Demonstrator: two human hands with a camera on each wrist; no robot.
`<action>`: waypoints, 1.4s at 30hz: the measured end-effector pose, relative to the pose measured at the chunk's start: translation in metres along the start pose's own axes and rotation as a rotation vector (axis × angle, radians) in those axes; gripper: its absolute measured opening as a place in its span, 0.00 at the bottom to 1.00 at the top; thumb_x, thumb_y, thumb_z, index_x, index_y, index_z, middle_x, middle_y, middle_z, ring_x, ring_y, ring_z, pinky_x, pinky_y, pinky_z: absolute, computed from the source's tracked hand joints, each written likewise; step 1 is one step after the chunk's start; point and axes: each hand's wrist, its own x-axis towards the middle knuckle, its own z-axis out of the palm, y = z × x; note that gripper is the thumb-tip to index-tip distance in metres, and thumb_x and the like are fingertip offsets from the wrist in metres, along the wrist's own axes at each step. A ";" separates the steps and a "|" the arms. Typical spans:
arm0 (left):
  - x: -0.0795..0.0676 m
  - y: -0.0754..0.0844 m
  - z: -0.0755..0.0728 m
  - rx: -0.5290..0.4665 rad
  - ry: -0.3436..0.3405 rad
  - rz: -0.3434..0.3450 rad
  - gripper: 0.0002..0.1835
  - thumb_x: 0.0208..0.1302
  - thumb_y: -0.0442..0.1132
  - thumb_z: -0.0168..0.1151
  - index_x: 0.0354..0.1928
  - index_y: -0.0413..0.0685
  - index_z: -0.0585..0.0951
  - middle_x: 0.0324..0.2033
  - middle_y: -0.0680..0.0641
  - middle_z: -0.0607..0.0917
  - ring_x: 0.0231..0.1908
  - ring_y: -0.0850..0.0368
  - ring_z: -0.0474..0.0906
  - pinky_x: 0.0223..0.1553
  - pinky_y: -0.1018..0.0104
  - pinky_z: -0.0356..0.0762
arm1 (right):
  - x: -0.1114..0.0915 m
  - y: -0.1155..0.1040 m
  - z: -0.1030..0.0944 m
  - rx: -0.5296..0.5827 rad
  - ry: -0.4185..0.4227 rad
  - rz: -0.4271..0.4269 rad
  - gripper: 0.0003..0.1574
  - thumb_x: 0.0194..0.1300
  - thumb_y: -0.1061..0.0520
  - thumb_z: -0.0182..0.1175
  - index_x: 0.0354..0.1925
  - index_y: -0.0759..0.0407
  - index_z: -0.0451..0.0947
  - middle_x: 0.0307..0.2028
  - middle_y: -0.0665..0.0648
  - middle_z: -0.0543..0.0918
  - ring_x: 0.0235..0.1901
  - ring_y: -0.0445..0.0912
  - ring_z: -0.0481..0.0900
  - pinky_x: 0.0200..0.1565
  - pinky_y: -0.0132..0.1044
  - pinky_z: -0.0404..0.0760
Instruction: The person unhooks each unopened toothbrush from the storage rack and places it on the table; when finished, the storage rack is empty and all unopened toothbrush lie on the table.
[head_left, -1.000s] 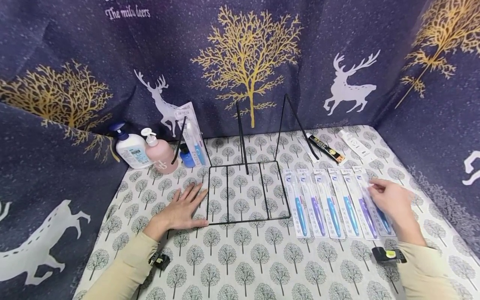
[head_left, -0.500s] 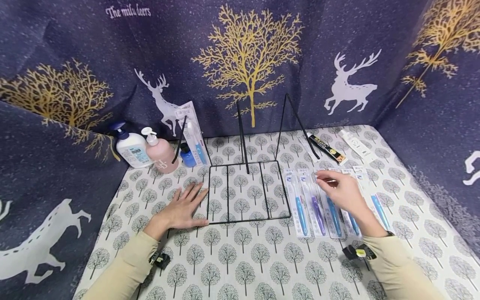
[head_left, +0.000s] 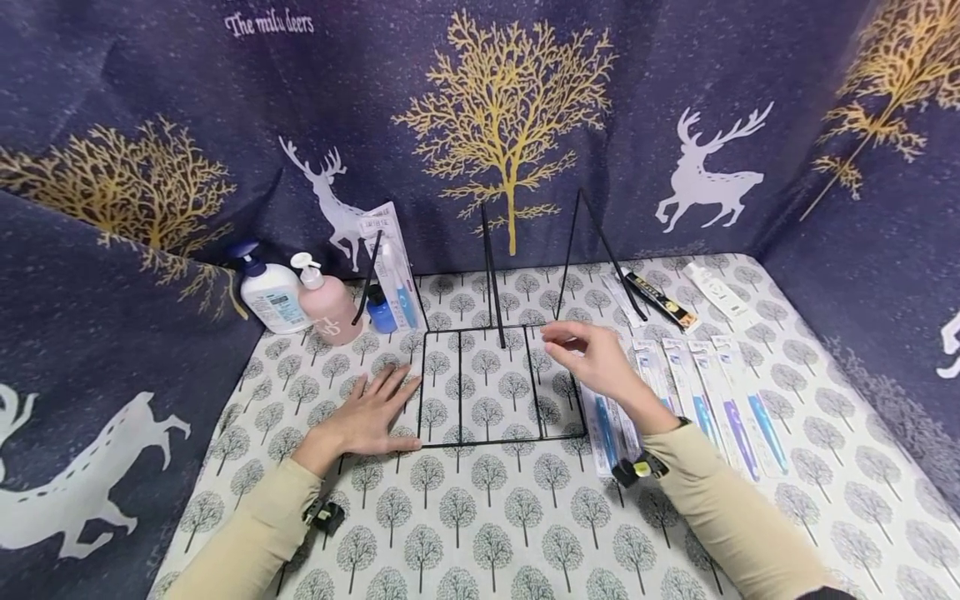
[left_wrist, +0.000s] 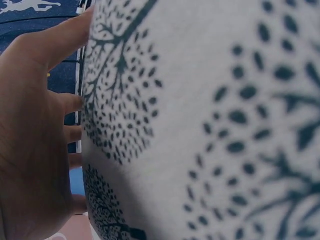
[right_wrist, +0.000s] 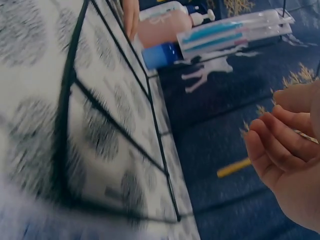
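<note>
My left hand lies flat with spread fingers on the patterned cloth, its thumb tip at the front left corner of a black wire rack. Over the rack's right side is my right hand, fingers loosely bent. The right wrist view shows nothing in that hand. Several packaged toothbrushes lie in a row right of the rack, some partly hidden by my right hand and forearm. Another packaged toothbrush hangs upright at the rack's left prong.
A white pump bottle, a pink pump bottle and a small blue bottle stand back left. A black toothpaste box and a white tube lie back right. A dark blue curtain hangs behind.
My right hand has swept left from the rightmost packaged toothbrush, across the row, to over the rack's right side. My left hand has stayed in place.
</note>
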 end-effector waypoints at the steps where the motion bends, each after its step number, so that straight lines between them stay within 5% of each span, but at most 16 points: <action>1: 0.000 0.000 0.000 0.001 -0.002 0.000 0.55 0.46 0.78 0.46 0.71 0.56 0.45 0.72 0.46 0.42 0.70 0.42 0.39 0.65 0.36 0.42 | 0.004 -0.002 0.004 0.013 -0.012 -0.005 0.18 0.56 0.55 0.64 0.47 0.57 0.79 0.40 0.54 0.84 0.36 0.43 0.81 0.40 0.34 0.82; 10: 0.002 -0.001 0.002 0.011 0.003 0.003 0.56 0.45 0.79 0.44 0.72 0.57 0.45 0.72 0.47 0.41 0.70 0.42 0.38 0.64 0.35 0.42 | 0.038 -0.051 0.028 0.180 -0.104 0.007 0.18 0.58 0.63 0.60 0.48 0.65 0.76 0.43 0.64 0.82 0.40 0.54 0.80 0.46 0.43 0.80; 18: 0.001 0.000 0.001 -0.020 0.022 0.010 0.56 0.45 0.78 0.48 0.71 0.55 0.47 0.72 0.46 0.43 0.70 0.42 0.39 0.63 0.33 0.43 | 0.066 -0.080 0.049 0.226 -0.134 -0.061 0.17 0.59 0.63 0.60 0.48 0.65 0.76 0.44 0.63 0.81 0.42 0.51 0.80 0.44 0.33 0.81; 30: 0.000 -0.001 0.000 -0.015 0.013 0.005 0.56 0.45 0.78 0.48 0.71 0.55 0.47 0.72 0.46 0.42 0.70 0.42 0.39 0.63 0.34 0.43 | 0.103 -0.098 0.080 0.275 -0.091 -0.201 0.19 0.61 0.65 0.57 0.51 0.67 0.74 0.44 0.66 0.81 0.43 0.52 0.80 0.47 0.30 0.79; 34: 0.000 -0.002 -0.001 -0.020 0.008 0.006 0.56 0.45 0.78 0.48 0.71 0.55 0.47 0.72 0.46 0.43 0.70 0.41 0.40 0.63 0.33 0.43 | 0.118 -0.084 0.094 0.253 -0.051 -0.247 0.20 0.62 0.58 0.58 0.52 0.63 0.75 0.42 0.59 0.83 0.40 0.45 0.80 0.45 0.29 0.79; 37: -0.001 -0.002 -0.001 -0.022 0.011 0.002 0.56 0.45 0.78 0.48 0.71 0.56 0.47 0.71 0.46 0.44 0.70 0.42 0.40 0.63 0.34 0.43 | 0.126 -0.077 0.104 0.249 -0.037 -0.234 0.20 0.61 0.54 0.59 0.52 0.57 0.76 0.42 0.54 0.83 0.40 0.40 0.80 0.45 0.30 0.80; 42: 0.000 -0.004 0.001 -0.031 0.002 -0.006 0.56 0.44 0.79 0.47 0.71 0.57 0.47 0.72 0.46 0.43 0.70 0.42 0.39 0.64 0.34 0.41 | 0.127 -0.097 0.104 0.284 -0.057 -0.176 0.19 0.59 0.61 0.60 0.51 0.63 0.76 0.43 0.60 0.83 0.41 0.47 0.81 0.45 0.34 0.80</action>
